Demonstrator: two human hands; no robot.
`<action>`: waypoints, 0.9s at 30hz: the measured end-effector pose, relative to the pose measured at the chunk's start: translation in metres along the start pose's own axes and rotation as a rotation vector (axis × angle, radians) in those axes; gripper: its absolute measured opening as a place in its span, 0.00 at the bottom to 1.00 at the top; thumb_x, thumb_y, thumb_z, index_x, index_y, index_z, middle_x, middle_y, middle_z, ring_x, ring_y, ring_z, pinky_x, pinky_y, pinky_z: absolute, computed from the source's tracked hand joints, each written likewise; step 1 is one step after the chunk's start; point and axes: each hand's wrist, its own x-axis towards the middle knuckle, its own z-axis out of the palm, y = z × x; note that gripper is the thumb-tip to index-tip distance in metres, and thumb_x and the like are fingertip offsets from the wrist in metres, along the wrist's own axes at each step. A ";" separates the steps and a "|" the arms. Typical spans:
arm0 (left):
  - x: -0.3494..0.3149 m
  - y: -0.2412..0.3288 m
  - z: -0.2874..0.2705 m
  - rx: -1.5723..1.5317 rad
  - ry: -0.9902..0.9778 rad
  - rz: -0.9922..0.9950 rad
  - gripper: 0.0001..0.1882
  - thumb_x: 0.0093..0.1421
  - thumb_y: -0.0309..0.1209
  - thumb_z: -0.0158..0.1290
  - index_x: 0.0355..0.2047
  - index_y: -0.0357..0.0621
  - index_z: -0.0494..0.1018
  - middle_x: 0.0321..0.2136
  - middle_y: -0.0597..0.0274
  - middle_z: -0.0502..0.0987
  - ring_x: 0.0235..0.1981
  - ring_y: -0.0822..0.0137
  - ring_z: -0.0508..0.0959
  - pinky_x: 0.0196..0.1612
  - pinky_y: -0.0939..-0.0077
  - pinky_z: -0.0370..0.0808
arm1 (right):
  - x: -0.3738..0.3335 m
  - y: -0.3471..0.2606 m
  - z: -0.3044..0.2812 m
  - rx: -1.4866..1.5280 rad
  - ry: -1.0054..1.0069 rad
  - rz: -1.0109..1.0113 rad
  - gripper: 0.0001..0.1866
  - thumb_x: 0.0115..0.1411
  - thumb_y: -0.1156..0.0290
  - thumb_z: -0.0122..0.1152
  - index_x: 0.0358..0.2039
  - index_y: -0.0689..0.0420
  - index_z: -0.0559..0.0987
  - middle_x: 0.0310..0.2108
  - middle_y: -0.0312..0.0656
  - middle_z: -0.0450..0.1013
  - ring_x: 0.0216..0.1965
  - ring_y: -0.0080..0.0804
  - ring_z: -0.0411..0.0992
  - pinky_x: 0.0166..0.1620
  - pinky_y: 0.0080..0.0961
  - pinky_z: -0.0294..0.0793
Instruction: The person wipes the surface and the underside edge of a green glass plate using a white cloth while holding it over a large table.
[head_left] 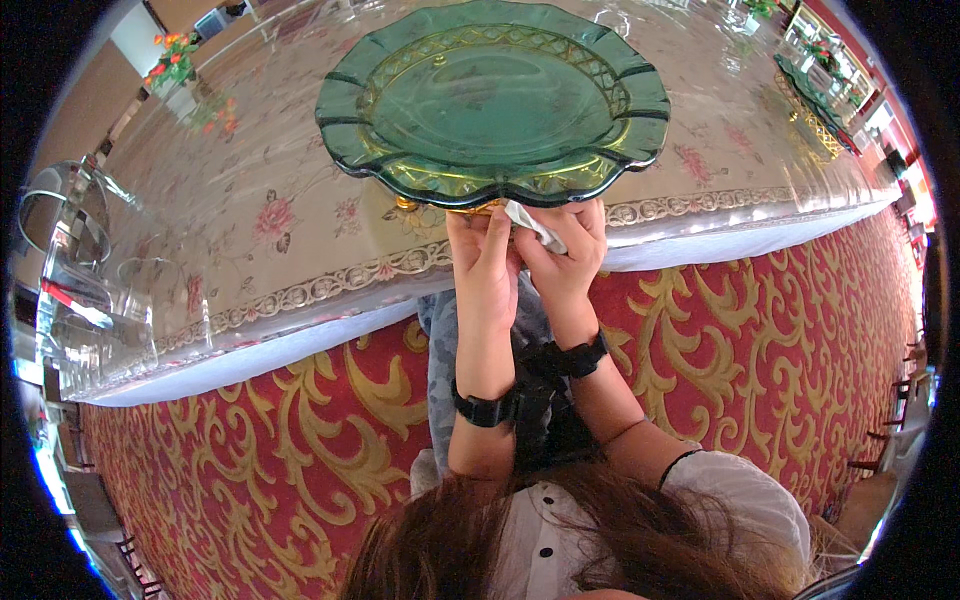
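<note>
As right fingers (pixel 592 226) pinch cloth (pixel 538 229), left fingers (pixel 495 240) of unclear grip, green dish (pixel 490 105) face-up, widest sideways.

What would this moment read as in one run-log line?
left hand: under near rim of green plate, grip unclear | right hand: holding white cloth or tissue, same rim | surface: floral table cover
</note>
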 end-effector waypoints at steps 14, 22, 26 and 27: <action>0.000 0.000 -0.001 -0.016 -0.020 0.013 0.17 0.64 0.23 0.47 0.53 0.43 0.62 0.47 0.60 0.71 0.48 0.68 0.73 0.52 0.70 0.70 | -0.002 0.001 -0.007 0.087 -0.040 0.001 0.16 0.37 0.77 0.66 0.31 0.51 0.84 0.29 0.34 0.71 0.31 0.33 0.67 0.35 0.28 0.66; 0.002 0.000 -0.002 -0.070 -0.032 -0.024 0.23 0.63 0.21 0.48 0.57 0.47 0.56 0.46 0.61 0.71 0.48 0.70 0.72 0.50 0.71 0.72 | -0.002 0.003 -0.009 0.023 -0.103 0.004 0.16 0.37 0.76 0.68 0.32 0.52 0.84 0.30 0.34 0.72 0.33 0.34 0.68 0.37 0.29 0.67; 0.003 -0.003 -0.005 0.037 -0.021 0.041 0.17 0.63 0.24 0.48 0.52 0.44 0.62 0.45 0.61 0.72 0.46 0.67 0.74 0.50 0.69 0.71 | -0.002 0.005 -0.012 0.050 -0.119 -0.093 0.16 0.36 0.76 0.68 0.31 0.52 0.84 0.31 0.34 0.72 0.34 0.34 0.68 0.38 0.29 0.68; 0.003 -0.004 -0.006 0.042 -0.020 0.043 0.17 0.63 0.23 0.49 0.52 0.44 0.63 0.45 0.61 0.72 0.46 0.67 0.74 0.49 0.69 0.71 | -0.002 0.005 -0.013 0.063 -0.125 -0.117 0.17 0.35 0.76 0.68 0.31 0.52 0.84 0.31 0.34 0.72 0.34 0.34 0.68 0.38 0.29 0.68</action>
